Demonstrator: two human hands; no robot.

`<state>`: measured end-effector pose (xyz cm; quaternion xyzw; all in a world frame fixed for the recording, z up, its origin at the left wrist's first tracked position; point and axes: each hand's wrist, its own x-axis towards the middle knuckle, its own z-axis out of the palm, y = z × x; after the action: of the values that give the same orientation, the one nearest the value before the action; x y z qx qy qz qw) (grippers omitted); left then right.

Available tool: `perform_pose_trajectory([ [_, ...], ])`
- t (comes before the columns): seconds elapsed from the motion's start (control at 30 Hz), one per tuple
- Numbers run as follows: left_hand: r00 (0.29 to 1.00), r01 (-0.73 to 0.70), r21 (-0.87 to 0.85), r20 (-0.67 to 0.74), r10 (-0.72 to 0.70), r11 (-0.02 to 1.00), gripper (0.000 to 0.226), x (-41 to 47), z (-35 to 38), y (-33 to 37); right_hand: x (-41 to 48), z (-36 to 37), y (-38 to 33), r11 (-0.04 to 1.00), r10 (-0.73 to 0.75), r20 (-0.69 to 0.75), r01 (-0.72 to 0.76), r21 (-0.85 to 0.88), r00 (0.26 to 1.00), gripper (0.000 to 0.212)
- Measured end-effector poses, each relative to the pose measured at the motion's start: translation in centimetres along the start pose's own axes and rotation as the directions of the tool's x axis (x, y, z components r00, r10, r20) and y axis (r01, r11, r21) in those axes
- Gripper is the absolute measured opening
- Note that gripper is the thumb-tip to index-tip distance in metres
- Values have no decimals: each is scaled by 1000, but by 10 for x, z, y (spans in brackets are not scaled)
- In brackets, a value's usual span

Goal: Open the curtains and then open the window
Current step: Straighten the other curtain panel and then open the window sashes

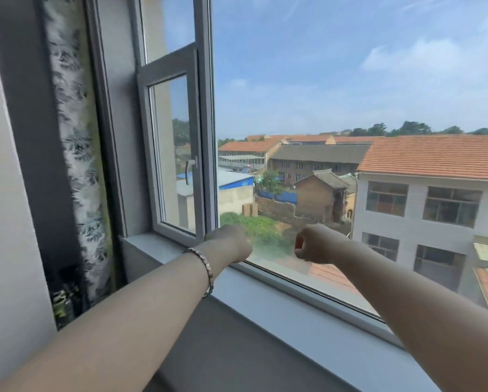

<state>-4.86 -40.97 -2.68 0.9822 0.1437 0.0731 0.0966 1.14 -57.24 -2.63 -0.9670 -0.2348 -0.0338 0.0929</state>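
The curtain (pixel 75 165), a patterned grey and white cloth, is gathered into a narrow strip at the left side of the window recess, so the glass is uncovered. The small window sash (pixel 170 154) stands swung outward from its frame, and its handle (pixel 189 165) is seen through the pane. To the right is a large fixed pane (pixel 350 108) with roofs and sky behind it. Both arms are stretched forward above the grey sill (pixel 265 306). The left hand (pixel 231 243) is closed in a loose fist and holds nothing; a metal bracelet (pixel 204 271) sits on its wrist. The right hand (pixel 317 244) is also curled closed and empty, near the left hand but not touching it.
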Motion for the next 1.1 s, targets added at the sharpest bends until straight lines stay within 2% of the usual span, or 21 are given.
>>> perform_pose_trajectory([
  [0.1,999,47,-30,-2,-47,998,35,41,-5,-49,58,12,-35,997,-72,-1,72,-6,997,23],
  [0.2,995,100,-17,-17,-100,995,16,87,4,-92,114,24,-60,990,-140,-18,139,-24,990,25],
  [0.3,987,155,-13,-34,-156,988,16,139,11,-129,184,37,-80,981,-192,-24,192,-29,981,28],
  [0.53,964,239,-29,-116,-241,971,32,277,-12,-189,356,44,-120,965,-263,-45,262,-26,964,27],
  [0.7,954,230,-88,-176,-243,969,31,369,-26,-226,458,53,-149,958,-287,-37,286,-32,957,26],
  [0.77,953,200,-131,-203,-224,971,32,406,-23,-243,493,63,-161,962,-270,-18,269,-45,963,24],
  [0.87,955,133,-270,-221,-196,954,47,459,-23,-264,537,76,-174,971,-235,-45,233,-53,971,25],
  [1.0,951,68,-462,-237,-198,884,54,539,-33,-283,589,90,-188,988,-151,-119,147,-37,981,29],
  [1.07,965,46,-536,-194,-176,843,55,574,-39,-286,606,90,-194,993,-111,-139,103,-61,984,29],
  [1.1,971,40,-610,-163,-175,791,54,588,-41,-286,613,88,-197,994,-97,-146,87,-74,985,29],
])
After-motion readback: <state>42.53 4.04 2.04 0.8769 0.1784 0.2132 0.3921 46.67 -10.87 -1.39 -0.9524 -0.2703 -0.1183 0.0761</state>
